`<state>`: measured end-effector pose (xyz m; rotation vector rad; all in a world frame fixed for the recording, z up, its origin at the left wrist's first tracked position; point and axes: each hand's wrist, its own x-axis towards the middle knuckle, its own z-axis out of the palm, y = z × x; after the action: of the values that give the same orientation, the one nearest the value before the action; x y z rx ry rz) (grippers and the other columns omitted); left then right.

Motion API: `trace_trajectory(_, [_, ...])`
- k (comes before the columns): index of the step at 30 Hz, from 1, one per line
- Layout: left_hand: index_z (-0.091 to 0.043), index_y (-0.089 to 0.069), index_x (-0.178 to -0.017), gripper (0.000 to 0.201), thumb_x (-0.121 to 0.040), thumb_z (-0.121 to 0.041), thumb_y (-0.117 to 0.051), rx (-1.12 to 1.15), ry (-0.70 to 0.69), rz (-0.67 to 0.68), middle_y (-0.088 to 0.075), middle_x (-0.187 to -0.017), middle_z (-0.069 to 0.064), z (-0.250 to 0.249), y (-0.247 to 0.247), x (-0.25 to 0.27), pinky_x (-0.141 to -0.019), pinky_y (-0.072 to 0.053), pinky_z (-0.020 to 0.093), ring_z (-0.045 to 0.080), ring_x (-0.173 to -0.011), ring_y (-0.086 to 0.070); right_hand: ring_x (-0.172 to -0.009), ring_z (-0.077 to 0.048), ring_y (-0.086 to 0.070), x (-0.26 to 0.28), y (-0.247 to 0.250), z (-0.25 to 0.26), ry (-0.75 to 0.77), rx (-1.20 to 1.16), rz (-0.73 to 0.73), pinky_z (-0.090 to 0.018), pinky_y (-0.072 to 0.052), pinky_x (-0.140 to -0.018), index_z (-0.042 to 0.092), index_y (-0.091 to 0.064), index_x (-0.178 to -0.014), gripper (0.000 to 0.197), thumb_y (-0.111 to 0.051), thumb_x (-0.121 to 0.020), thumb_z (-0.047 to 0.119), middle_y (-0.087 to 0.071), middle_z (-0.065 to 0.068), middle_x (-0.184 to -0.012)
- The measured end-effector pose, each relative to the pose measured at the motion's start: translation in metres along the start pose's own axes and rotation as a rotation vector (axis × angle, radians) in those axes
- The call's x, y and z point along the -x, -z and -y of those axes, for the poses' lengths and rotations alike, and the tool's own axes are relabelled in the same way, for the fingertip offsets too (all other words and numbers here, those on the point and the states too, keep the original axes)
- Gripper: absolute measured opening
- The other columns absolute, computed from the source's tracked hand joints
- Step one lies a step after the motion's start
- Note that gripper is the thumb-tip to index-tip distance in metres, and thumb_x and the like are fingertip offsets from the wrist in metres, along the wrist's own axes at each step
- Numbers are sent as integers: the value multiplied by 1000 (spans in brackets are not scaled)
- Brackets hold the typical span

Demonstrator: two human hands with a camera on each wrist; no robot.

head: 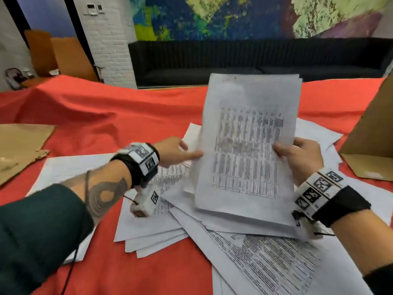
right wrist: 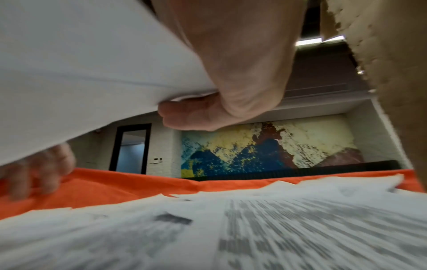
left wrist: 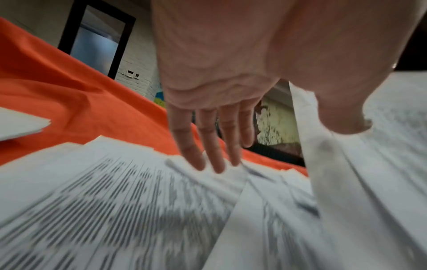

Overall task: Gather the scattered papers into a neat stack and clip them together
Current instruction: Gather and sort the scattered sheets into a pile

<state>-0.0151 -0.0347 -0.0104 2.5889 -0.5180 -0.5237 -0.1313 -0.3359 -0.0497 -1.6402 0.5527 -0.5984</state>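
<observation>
A flat piece of brown cardboard (head: 20, 145) lies on the red cloth-covered table (head: 110, 116), well to the left of the left hand. Nearer that hand, loose white printed sheets of paper (head: 146, 226) lie fanned and overlapping on the cloth, some under the left wrist and more spreading toward the person and across to below the right wrist.

The left hand (head: 175, 151) reaches forward from a dark green sleeve (head: 38, 231), with a black strap carrying white marker blocks around the wrist. Its fingers (left wrist: 209, 144) are stretched out straight and close together, pointing down toward the sheets lying on the table, while the thumb (left wrist: 342, 102) lies against the left edge of the lifted bundle. This hand has nothing clasped; whether the fingertips touch the paper cannot be told, as the picture is blurred there.

Between the two hands stands a bundle of white sheets printed with grey tables (head: 248, 145), raised and tilted, its lower edge resting on the scattered pages.

The right hand (head: 297, 155) grips the bundle's right edge, thumb on the printed front and fingers (right wrist: 184, 113) curled behind it. It wears the same kind of marker strap.

To the right of the right hand, an open brown cardboard box (head: 372, 135) stands on the table. Beyond both hands, past the far table edge, a long black sofa (head: 234, 58) sits under a colourful abstract mural (head: 234, 15).
</observation>
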Motion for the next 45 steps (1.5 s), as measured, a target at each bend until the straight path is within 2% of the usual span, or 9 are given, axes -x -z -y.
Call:
trace_trajectory(3, [-7,-56,-138,101,-74,-85,-61,-293,108,76,-68,-132,8,6,-32,-10,-92,-55,35,24,-98,-67,-83,-27,-78,-16,27,-21,-26,47,-88,-52,-61,-87,19,-78,-100,52,-79,-54,44,-80,0,-89])
trace_trajectory(7, [-4,-46,-146,99,-78,-70,-73,-160,161,12,-56,-146,11,-12,-54,-23,-102,-49,38,30,-126,-58,-88,-30,-77,-34,53,-28,-34,18,-143,-55,-59,-90,16,-76,-108,56,-81,-59,43,-80,-3,-97])
trace_trajectory(14, [1,-62,-125,58,-89,-42,-77,-60,165,6,-68,-115,10,-32,-68,-38,-86,-52,32,30,-116,-66,-88,-34,-77,-30,65,-37,-164,61,-46,-58,-59,-87,14,-73,-114,27,-77,-87,17,-79,-9,-101])
trace_trajectory(19, [-9,-75,-96,31,-83,-35,-84,198,104,-113,-73,-86,-1,-14,-70,-45,-60,-46,24,17,-77,-67,-90,-34,-77,-39,73,-46,-162,76,-30,-59,-59,-89,12,-74,-112,26,-77,-86,15,-79,-9,-102])
trace_trajectory(24, [-13,-80,-91,17,-85,-30,-82,434,-133,-247,-79,-83,0,-14,-55,-41,-70,-58,29,13,-71,-73,-92,-36,-76,-31,65,-37,-187,63,53,-57,-59,-89,5,-71,-114,22,-70,-93,10,-78,-13,-103])
trace_trajectory(29, [-11,-72,-92,50,-87,-61,-70,439,-110,-112,-66,-72,-3,-41,-45,-34,-48,-44,20,14,-54,-58,-89,-36,-75,-24,48,-40,-268,234,206,-50,-61,-83,4,-67,-109,31,-79,-87,22,-77,-16,-102])
trace_trajectory(33, [-14,-70,-110,58,-78,-60,-80,264,-125,22,-75,-95,-2,-57,-72,-26,-78,-61,35,20,-82,-71,-90,-30,-71,-16,35,-41,-288,380,291,-45,-57,-90,6,-64,-96,21,-77,-89,20,-73,-19,-104])
trace_trajectory(41, [-11,-74,-87,18,-79,-22,-85,127,-287,-234,-76,-86,2,-71,-19,-9,-67,-57,28,21,-80,-74,-97,-31,-65,-2,22,-28,-245,361,257,-46,-56,-86,8,-44,-134,75,-89,-76,25,-64,-15,-114])
trace_trajectory(45, [-12,-74,-93,18,-81,-22,-84,-198,-453,-397,-64,-77,-1,-88,53,30,-65,-42,29,26,-81,-67,-126,-31,-55,-7,26,17,142,327,-21,-51,-45,-109,12,-35,-142,100,-90,-67,49,-49,-7,-141])
